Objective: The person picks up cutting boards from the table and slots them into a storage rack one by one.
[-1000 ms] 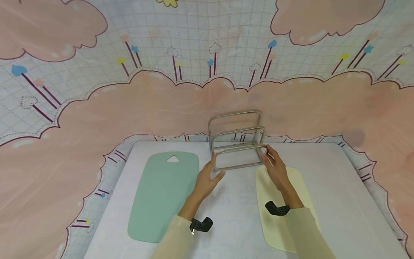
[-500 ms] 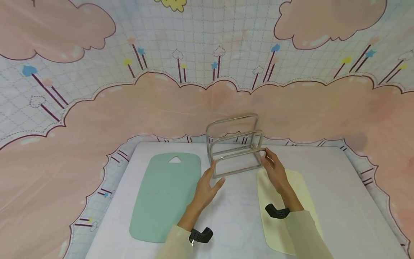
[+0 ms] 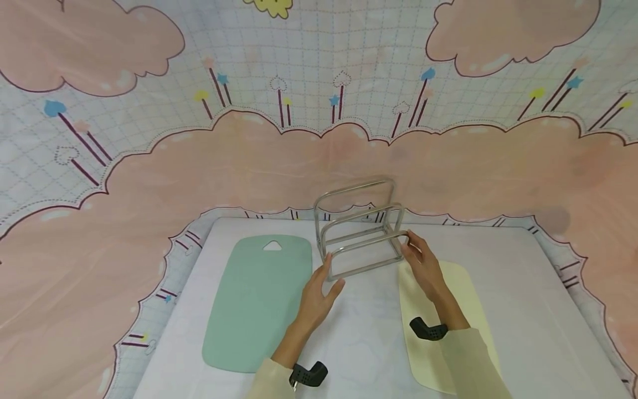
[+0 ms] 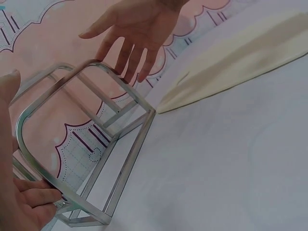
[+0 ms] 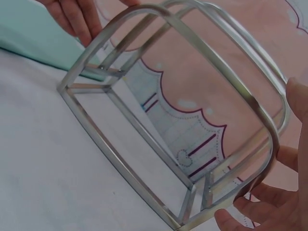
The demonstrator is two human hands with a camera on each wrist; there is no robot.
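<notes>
A metal rack with upright rounded loops stands on the table between my hands. My left hand is at its left end, the fingertips against the front loop and the thumb held apart. In the left wrist view the left fingers lie at the side bars. My right hand touches the right end of the rack; its fingers look nearly straight in the left wrist view. Seen from the right wrist, the right hand's fingers rest along the outside of the loop, the thumb spread away.
To the left lies a green cutting board with a triangular hole. A pale yellow board lies partly under my right forearm. Behind the white table hangs a pink and white patterned cloth.
The rack has turned slightly, its left end coming toward me. My left hand has drawn back with it, and the right hand stays at the right end. The camera view has shifted a little.
</notes>
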